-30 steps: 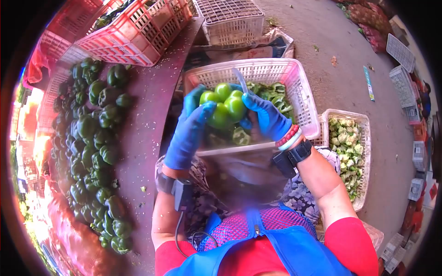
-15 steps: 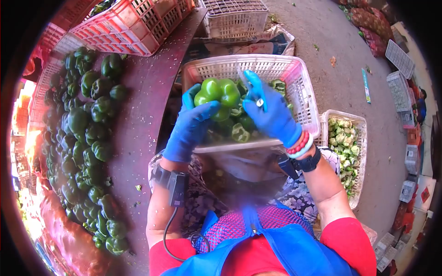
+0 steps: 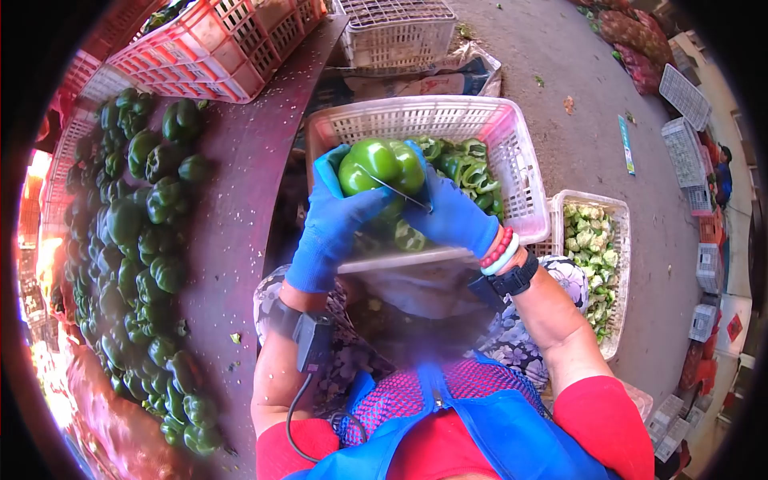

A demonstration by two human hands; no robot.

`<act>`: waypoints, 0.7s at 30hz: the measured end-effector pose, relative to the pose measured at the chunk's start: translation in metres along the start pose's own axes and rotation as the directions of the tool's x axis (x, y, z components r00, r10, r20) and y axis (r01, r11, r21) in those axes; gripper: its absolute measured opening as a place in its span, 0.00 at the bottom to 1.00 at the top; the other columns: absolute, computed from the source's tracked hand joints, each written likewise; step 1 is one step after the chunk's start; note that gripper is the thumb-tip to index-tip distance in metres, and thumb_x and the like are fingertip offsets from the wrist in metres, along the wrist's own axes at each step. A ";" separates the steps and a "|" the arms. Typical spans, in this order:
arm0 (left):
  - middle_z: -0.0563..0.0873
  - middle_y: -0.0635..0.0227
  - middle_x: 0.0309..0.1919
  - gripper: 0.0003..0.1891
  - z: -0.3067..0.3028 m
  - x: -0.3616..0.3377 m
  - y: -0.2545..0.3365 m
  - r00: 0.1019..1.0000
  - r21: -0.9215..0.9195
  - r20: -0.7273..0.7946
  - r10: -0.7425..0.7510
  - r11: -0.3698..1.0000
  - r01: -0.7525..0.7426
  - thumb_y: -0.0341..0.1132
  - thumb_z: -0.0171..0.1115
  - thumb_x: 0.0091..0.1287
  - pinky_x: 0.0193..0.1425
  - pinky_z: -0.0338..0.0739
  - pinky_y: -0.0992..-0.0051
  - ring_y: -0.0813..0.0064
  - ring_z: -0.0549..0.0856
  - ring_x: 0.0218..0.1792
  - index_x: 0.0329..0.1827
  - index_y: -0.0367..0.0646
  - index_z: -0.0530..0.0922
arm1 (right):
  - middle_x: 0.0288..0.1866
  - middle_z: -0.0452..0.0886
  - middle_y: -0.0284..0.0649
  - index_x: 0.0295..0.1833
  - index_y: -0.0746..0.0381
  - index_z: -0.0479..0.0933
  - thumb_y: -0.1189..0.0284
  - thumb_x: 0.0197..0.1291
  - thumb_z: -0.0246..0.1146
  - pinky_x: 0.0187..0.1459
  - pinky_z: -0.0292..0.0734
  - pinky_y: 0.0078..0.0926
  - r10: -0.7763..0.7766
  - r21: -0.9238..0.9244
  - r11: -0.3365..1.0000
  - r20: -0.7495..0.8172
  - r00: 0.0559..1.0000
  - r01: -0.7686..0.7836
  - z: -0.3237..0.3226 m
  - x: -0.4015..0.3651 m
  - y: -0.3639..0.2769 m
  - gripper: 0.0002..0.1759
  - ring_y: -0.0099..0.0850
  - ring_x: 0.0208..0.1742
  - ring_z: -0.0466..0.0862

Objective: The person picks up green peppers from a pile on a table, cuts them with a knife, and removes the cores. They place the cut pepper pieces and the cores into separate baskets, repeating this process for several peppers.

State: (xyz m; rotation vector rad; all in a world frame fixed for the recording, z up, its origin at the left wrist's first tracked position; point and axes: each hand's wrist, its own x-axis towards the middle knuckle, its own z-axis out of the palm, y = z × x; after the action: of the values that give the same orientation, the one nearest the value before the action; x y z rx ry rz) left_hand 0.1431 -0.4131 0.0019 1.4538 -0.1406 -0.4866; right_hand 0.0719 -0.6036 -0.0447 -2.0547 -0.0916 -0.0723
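Note:
A whole green bell pepper (image 3: 378,164) is held over a pale plastic crate (image 3: 524,172) in front of me. My left hand (image 3: 336,224), in a blue glove, is wrapped round the pepper's left and lower side. A thin blade (image 3: 392,189) lies against the pepper's lower front, its near end in my right hand (image 3: 452,212), also gloved in blue. My right fingers are bent beside the pepper's right side. Cut green pepper pieces (image 3: 470,172) lie in the crate under both hands.
Many green peppers (image 3: 128,220) are heaped on a dark red table (image 3: 232,240) at the left. Beyond them stands a red crate (image 3: 216,56). A smaller crate (image 3: 622,264) of pale green cores (image 3: 590,240) sits at the right. Another white crate (image 3: 400,40) stands behind.
My right hand has come down and in against the pepper, and the blade now touches its front. The view has shifted slightly.

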 end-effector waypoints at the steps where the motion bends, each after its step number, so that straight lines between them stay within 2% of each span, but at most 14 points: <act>1: 0.80 0.59 0.56 0.42 0.001 0.000 0.003 1.000 0.020 0.003 0.011 1.000 -0.011 0.30 0.78 0.51 0.59 0.82 0.70 0.70 0.83 0.54 0.70 0.38 0.64 | 0.63 0.78 0.59 0.82 0.62 0.50 0.69 0.63 0.64 0.64 0.74 0.41 -0.013 -0.008 1.000 -0.026 1.000 0.012 0.004 0.003 0.004 0.46 0.50 0.65 0.79; 2: 0.80 0.59 0.56 0.42 0.002 -0.001 0.002 1.000 0.059 -0.004 0.020 0.998 -0.020 0.30 0.78 0.51 0.58 0.83 0.71 0.70 0.83 0.54 0.69 0.38 0.65 | 0.60 0.80 0.63 0.83 0.60 0.48 0.64 0.63 0.66 0.60 0.77 0.43 -0.026 -0.017 1.000 -0.050 0.998 0.025 0.007 0.005 0.006 0.48 0.56 0.61 0.82; 4: 0.81 0.59 0.55 0.41 0.005 -0.002 0.000 0.999 0.134 -0.018 0.039 0.990 -0.036 0.30 0.78 0.51 0.57 0.83 0.71 0.70 0.84 0.52 0.68 0.38 0.65 | 0.58 0.81 0.61 0.82 0.60 0.51 0.64 0.62 0.67 0.59 0.78 0.44 -0.009 -0.051 0.999 -0.084 0.996 0.004 0.012 0.004 0.001 0.47 0.57 0.59 0.83; 8: 0.81 0.58 0.55 0.40 0.009 -0.005 0.004 0.999 0.021 -0.022 0.028 0.999 -0.027 0.29 0.78 0.50 0.55 0.84 0.72 0.70 0.84 0.52 0.67 0.39 0.66 | 0.53 0.84 0.59 0.82 0.58 0.50 0.65 0.59 0.68 0.56 0.79 0.47 0.135 -0.128 0.981 -0.092 0.987 -0.146 0.009 0.003 -0.006 0.49 0.57 0.55 0.84; 10: 0.81 0.57 0.55 0.40 0.011 -0.006 0.006 1.000 -0.099 -0.005 -0.006 0.995 0.005 0.28 0.78 0.50 0.55 0.84 0.72 0.70 0.84 0.51 0.67 0.39 0.66 | 0.58 0.82 0.57 0.80 0.62 0.55 0.72 0.59 0.68 0.61 0.77 0.43 0.158 -0.136 0.976 -0.105 0.982 -0.172 0.006 0.003 -0.011 0.46 0.53 0.60 0.82; 12: 0.81 0.58 0.55 0.40 0.010 -0.007 0.003 0.999 -0.111 0.026 -0.020 0.993 0.023 0.28 0.78 0.50 0.56 0.83 0.71 0.70 0.84 0.51 0.67 0.39 0.66 | 0.60 0.82 0.56 0.80 0.64 0.56 0.74 0.59 0.67 0.63 0.76 0.42 0.152 -0.147 0.975 -0.108 0.982 -0.167 0.006 0.002 -0.011 0.44 0.52 0.62 0.82; 14: 0.80 0.59 0.55 0.39 0.008 -0.007 -0.004 0.999 -0.132 0.031 -0.008 0.991 0.012 0.28 0.77 0.51 0.56 0.83 0.71 0.70 0.84 0.51 0.67 0.39 0.66 | 0.58 0.82 0.57 0.80 0.64 0.54 0.72 0.60 0.66 0.60 0.78 0.43 0.124 -0.164 0.977 -0.090 0.988 -0.138 0.007 -0.002 -0.004 0.45 0.53 0.61 0.83; 16: 0.80 0.60 0.55 0.38 0.004 -0.007 -0.009 0.999 -0.161 0.014 0.031 0.986 -0.029 0.28 0.76 0.53 0.55 0.83 0.72 0.71 0.84 0.52 0.67 0.39 0.66 | 0.54 0.83 0.59 0.82 0.60 0.51 0.66 0.61 0.65 0.56 0.79 0.48 0.275 -0.229 0.931 -0.068 0.959 -0.283 0.006 -0.004 0.011 0.47 0.56 0.54 0.84; 17: 0.80 0.61 0.56 0.33 -0.003 -0.009 -0.007 0.996 -0.124 0.011 0.091 0.988 -0.089 0.28 0.71 0.58 0.60 0.81 0.69 0.71 0.83 0.54 0.67 0.39 0.66 | 0.51 0.84 0.60 0.83 0.58 0.50 0.62 0.61 0.64 0.53 0.79 0.50 0.349 -0.260 0.898 -0.068 0.935 -0.354 0.004 -0.006 0.020 0.48 0.58 0.51 0.84; 19: 0.79 0.61 0.57 0.29 -0.021 -0.009 0.005 0.994 -0.481 0.066 0.082 0.876 -0.040 0.29 0.66 0.63 0.66 0.77 0.66 0.70 0.81 0.57 0.68 0.40 0.67 | 0.52 0.84 0.57 0.81 0.59 0.54 0.57 0.64 0.65 0.52 0.80 0.48 0.364 -0.375 0.841 -0.143 0.921 -0.390 0.001 -0.017 0.046 0.45 0.54 0.50 0.86; 20: 0.78 0.60 0.58 0.28 -0.033 -0.008 0.008 0.993 -0.485 0.066 0.095 0.873 -0.051 0.30 0.64 0.65 0.69 0.74 0.64 0.68 0.81 0.58 0.68 0.39 0.67 | 0.53 0.85 0.55 0.81 0.59 0.57 0.55 0.65 0.65 0.51 0.81 0.47 0.365 -0.431 0.806 -0.177 0.914 -0.406 0.001 -0.020 0.057 0.44 0.52 0.50 0.87; 21: 0.78 0.60 0.58 0.29 -0.035 -0.010 0.012 0.991 -0.399 0.048 0.128 0.912 -0.098 0.31 0.65 0.64 0.68 0.74 0.65 0.69 0.80 0.58 0.68 0.40 0.67 | 0.54 0.85 0.53 0.80 0.59 0.58 0.53 0.64 0.66 0.52 0.81 0.45 0.425 -0.201 0.878 -0.091 0.901 -0.435 -0.003 -0.018 0.047 0.44 0.48 0.51 0.87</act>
State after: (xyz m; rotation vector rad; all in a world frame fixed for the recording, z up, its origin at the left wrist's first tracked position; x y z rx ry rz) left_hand 0.1502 -0.3763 0.0111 1.0246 -0.1727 -0.4438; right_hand 0.0588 -0.6286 -0.0862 -2.2431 0.4211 0.1560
